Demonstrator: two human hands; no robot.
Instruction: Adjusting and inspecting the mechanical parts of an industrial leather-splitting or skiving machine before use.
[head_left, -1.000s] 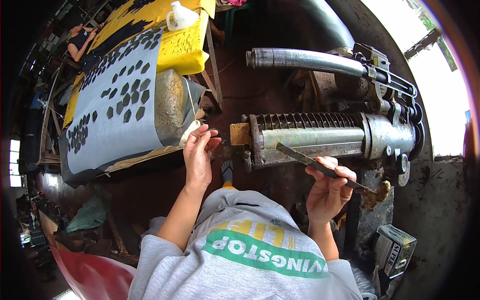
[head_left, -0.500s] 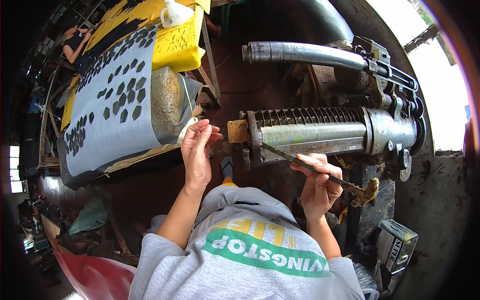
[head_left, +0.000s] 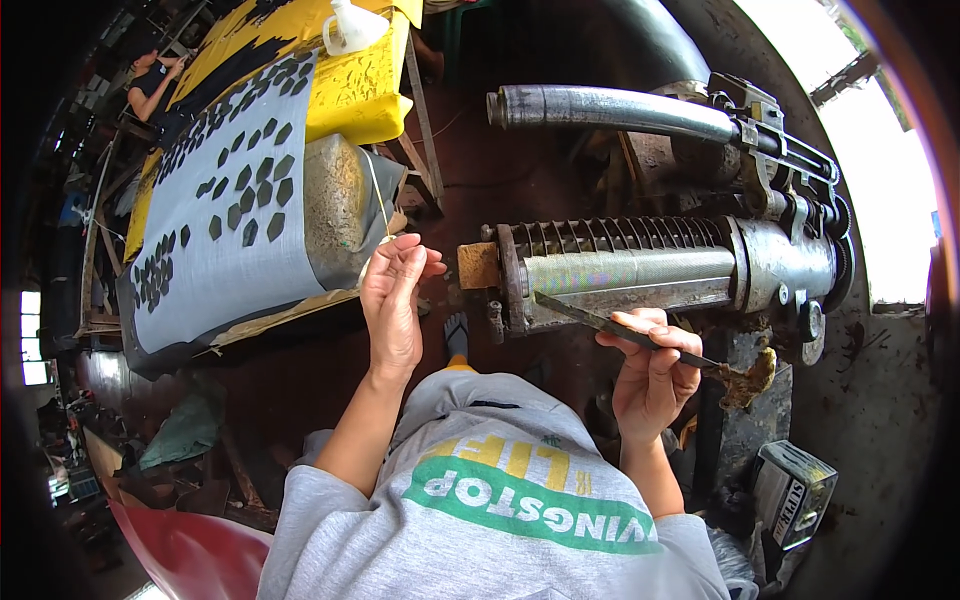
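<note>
My right hand point(head_left: 650, 375) is closed on a long flat metal blade point(head_left: 600, 322). The blade's tip rests against the lower edge of a ribbed steel cylinder point(head_left: 625, 270) on a machine in front of me. My left hand point(head_left: 393, 300) is raised to the left of the cylinder's end block point(head_left: 478, 265), with its fingertips pinched on a thin pale thread point(head_left: 378, 200). The thread runs up over a dull metal drum point(head_left: 340, 205). A rusty lump point(head_left: 748, 380) sits at the blade's rear end.
A thick steel pipe point(head_left: 610, 105) lies above the cylinder. To the left is a table with a grey sheet point(head_left: 215, 240) dotted with dark patches, a yellow sheet point(head_left: 355, 90) and a white jug point(head_left: 350, 25). Another person point(head_left: 150, 80) is far left. A small box point(head_left: 790, 490) lies lower right.
The blade's tip has shifted slightly left along the cylinder. My left hand has stayed almost where it was beside the end block.
</note>
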